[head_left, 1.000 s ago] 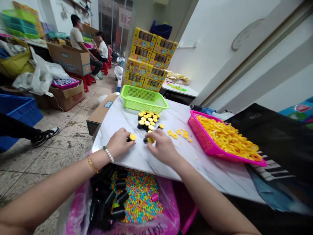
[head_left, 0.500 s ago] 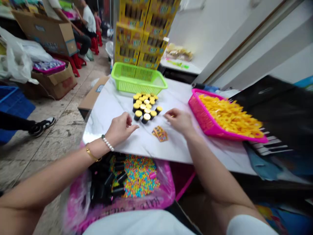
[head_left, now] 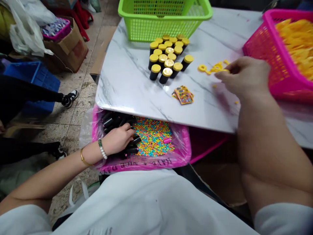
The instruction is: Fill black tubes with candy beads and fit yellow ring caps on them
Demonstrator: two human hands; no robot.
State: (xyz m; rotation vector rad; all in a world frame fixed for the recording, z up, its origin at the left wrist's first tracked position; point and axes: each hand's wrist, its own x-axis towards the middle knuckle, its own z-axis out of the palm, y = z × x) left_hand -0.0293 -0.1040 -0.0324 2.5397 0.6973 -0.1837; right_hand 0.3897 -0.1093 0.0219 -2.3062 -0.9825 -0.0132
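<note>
My left hand (head_left: 118,139) reaches down into a pink tub (head_left: 146,164) below the table edge, fingers curled around black tubes (head_left: 132,147) that lie beside a heap of small coloured candy beads (head_left: 153,137). My right hand (head_left: 244,76) rests on the white marble table (head_left: 127,85), pinching a yellow ring-shaped cap (head_left: 223,70) beside a few loose yellow caps (head_left: 207,68). Several black tubes with yellow caps (head_left: 168,57) stand grouped on the table. A small stack of printed cards (head_left: 183,95) lies in front of them.
A green basket (head_left: 163,16) stands at the table's far edge. A pink basket (head_left: 276,62) full of yellow caps is at the right. On the floor to the left are a blue crate (head_left: 36,78), cardboard boxes (head_left: 68,45) and another person's legs and shoe (head_left: 69,98).
The view has tipped downward. My left hand left the table and dropped into the pink tub onto the black tubes. My right hand moved right to the loose yellow caps.
</note>
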